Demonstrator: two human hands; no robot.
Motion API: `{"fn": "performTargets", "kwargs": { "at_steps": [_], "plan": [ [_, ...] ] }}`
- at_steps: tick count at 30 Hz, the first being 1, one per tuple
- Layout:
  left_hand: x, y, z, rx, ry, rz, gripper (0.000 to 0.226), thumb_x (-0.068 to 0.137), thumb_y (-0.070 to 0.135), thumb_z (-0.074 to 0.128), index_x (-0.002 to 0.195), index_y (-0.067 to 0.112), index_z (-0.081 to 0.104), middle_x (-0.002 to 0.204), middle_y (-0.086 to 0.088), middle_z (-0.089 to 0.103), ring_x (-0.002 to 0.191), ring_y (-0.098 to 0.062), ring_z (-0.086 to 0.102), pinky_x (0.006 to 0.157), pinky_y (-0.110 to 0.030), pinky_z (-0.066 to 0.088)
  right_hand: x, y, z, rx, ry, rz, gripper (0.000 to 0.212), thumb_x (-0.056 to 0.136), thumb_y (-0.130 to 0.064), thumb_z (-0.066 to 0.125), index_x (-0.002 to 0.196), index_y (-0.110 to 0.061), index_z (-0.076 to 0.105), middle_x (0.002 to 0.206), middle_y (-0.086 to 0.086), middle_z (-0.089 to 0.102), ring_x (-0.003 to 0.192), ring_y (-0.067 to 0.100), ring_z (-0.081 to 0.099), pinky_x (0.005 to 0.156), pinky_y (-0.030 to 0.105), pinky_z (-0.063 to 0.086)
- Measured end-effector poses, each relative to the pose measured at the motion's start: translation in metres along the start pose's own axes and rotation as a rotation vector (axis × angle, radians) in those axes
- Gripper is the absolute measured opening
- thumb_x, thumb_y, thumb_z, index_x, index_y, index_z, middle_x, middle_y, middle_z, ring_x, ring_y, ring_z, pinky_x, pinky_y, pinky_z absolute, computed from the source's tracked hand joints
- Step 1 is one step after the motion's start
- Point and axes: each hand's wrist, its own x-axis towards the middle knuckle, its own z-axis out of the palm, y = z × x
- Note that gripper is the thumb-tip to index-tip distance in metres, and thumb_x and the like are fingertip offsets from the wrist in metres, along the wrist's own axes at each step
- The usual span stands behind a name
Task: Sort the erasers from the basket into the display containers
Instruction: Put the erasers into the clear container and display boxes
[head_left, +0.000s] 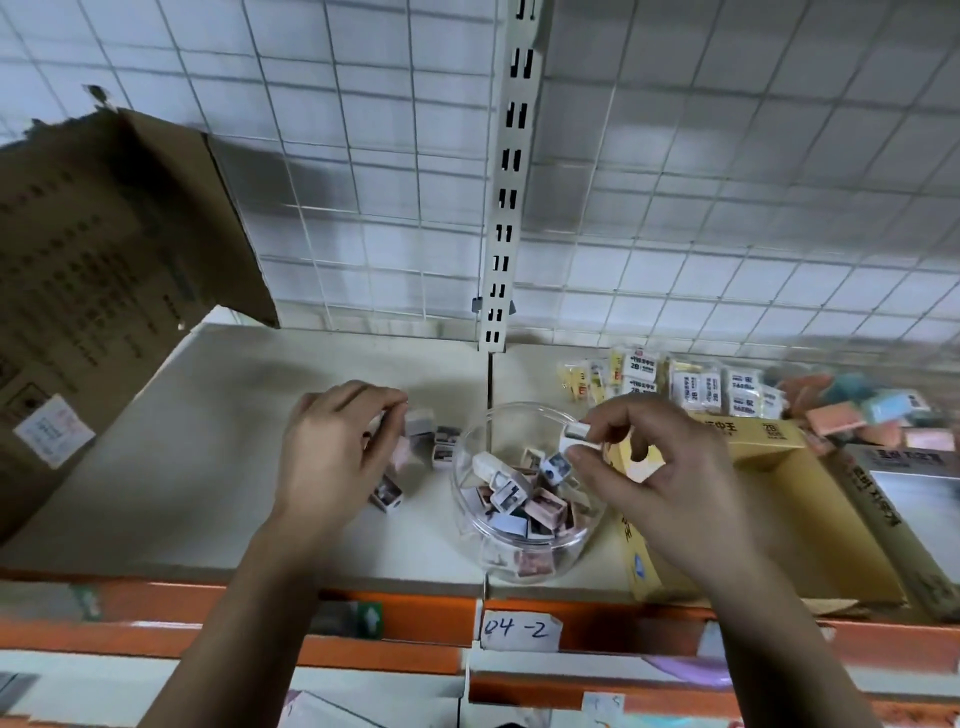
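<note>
— Nearest us, what's written on that tag?

— "04-2", handwritten on a white label (521, 630) stuck to the shelf's orange front edge (395, 618).

— And the hands?

— Both are over the shelf (218, 467). The right hand (660, 483) pinches a small white eraser (578, 435) between thumb and fingertips, right above the rim of the clear round jar (519, 564), which stands near the front edge and holds a heap of small printed erasers (524, 501). The left hand (332, 457) has its fingers curled together over a loose cluster of erasers (426, 441) lying on the shelf left of the jar; whether it grips one I cannot tell.

— To the right?

— A yellow cardboard tray (769, 457), "2B" readable on its far flap. Behind it, toward the back edge, wrapped packs (696, 384) marked "2B", then pink and blue blocks (872, 410) at the far right. A brown carton (104, 291) stands at the left end.
</note>
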Motion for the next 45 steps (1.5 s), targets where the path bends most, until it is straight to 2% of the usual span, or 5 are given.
{"fn": "performTargets", "kwargs": {
  "at_steps": [10, 15, 24, 35, 45],
  "plan": [
    [-0.004, -0.002, -0.005, -0.033, 0.069, -0.131, 0.017, 0.090, 0.021, 0.055, 0.094, 0.014, 0.070, 0.089, 0.003, 0.071, 0.074, -0.017, 0.064, 0.074, -0.034, 0.046, 0.034, -0.007, 0.005, 0.033, -0.201, -0.030, 0.011, 0.084, -0.033, 0.068, 0.086, -0.022, 0.067, 0.084, -0.013, 0.066, 0.080, 0.009, 0.061, 0.069, 0.025, 0.047],
    [-0.005, -0.005, -0.013, -0.066, 0.041, -0.148, 0.016, 0.090, 0.021, 0.056, 0.096, 0.017, 0.070, 0.092, 0.005, 0.070, 0.078, -0.016, 0.064, 0.074, -0.039, 0.051, 0.082, -0.016, 0.008, 0.042, -0.435, -0.021, 0.005, 0.086, -0.014, 0.072, 0.090, -0.017, 0.072, 0.087, -0.011, 0.070, 0.079, 0.004, 0.062, 0.070, 0.019, 0.049],
    [-0.030, -0.024, -0.026, 0.071, -0.045, -0.175, 0.027, 0.089, 0.036, 0.051, 0.099, 0.022, 0.072, 0.097, 0.002, 0.070, 0.082, -0.023, 0.066, 0.076, -0.037, 0.048, 0.150, -0.005, 0.080, -0.247, -1.028, -0.163, 0.014, 0.090, -0.021, 0.068, 0.103, -0.021, 0.073, 0.094, -0.016, 0.070, 0.087, 0.000, 0.064, 0.074, 0.011, 0.046],
    [-0.038, -0.026, -0.030, 0.053, 0.084, -0.263, 0.027, 0.091, 0.032, 0.048, 0.095, 0.018, 0.071, 0.093, 0.002, 0.070, 0.079, -0.019, 0.064, 0.073, -0.035, 0.045, 0.169, 0.004, 0.136, -0.406, -1.160, -0.376, 0.033, 0.084, -0.004, 0.055, 0.108, -0.019, 0.073, 0.108, -0.001, 0.066, 0.095, 0.015, 0.060, 0.088, 0.036, 0.048],
    [-0.028, -0.035, -0.038, -0.027, 0.124, -0.269, 0.024, 0.090, 0.028, 0.053, 0.098, 0.015, 0.072, 0.094, 0.002, 0.069, 0.079, -0.011, 0.062, 0.069, -0.033, 0.052, 0.171, 0.020, 0.146, -0.377, -1.013, -0.326, 0.034, 0.081, -0.053, 0.070, 0.098, -0.024, 0.074, 0.095, -0.011, 0.070, 0.085, 0.003, 0.063, 0.076, 0.025, 0.050]
  ]
}}
